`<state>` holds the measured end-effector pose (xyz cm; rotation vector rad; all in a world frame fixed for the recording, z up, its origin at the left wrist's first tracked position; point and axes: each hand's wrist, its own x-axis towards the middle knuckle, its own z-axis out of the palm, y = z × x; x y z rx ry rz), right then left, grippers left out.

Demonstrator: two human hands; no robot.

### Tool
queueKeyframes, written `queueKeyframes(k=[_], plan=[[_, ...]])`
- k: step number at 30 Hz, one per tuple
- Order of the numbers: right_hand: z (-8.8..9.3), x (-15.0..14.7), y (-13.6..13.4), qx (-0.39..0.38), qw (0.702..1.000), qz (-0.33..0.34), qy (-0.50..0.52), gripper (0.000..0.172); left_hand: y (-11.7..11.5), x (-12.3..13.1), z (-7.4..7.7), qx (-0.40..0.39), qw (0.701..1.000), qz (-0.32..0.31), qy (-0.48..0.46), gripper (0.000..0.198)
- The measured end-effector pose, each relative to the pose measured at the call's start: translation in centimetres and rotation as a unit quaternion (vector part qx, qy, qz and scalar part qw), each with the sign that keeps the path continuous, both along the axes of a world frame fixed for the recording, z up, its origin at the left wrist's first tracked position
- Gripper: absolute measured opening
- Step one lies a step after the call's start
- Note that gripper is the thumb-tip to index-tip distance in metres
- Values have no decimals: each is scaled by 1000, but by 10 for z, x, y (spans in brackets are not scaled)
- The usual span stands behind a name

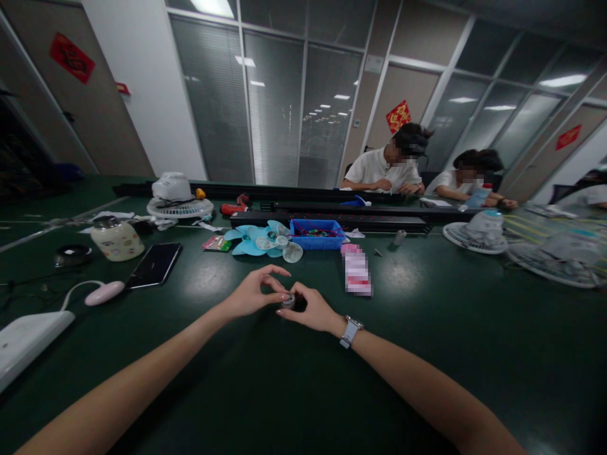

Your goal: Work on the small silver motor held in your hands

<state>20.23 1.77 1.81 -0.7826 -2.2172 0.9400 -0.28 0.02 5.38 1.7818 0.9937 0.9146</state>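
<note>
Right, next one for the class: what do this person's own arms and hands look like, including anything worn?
Both forearms are bare, with no sleeves in view. The left hand and right hand are ungloved. The right wrist wears a watch with a pale grey-blue strap; the left wrist has none.

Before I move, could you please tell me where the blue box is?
In the head view, the blue box sits near the middle, just right of the light-blue fan blades.

Red door signs (72, 58), their characters not legible.
</note>
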Motion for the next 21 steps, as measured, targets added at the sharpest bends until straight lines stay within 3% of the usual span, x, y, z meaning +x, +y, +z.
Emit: queueKeyframes(k=[6,21], plan=[[-1,-1,1,9,1000,-10,-12,33,-7,8,3,50,998,19,40,55],[0,0,1,1,1000,0,-10,36,-2,-1,6,-18,999,-30,2,65]])
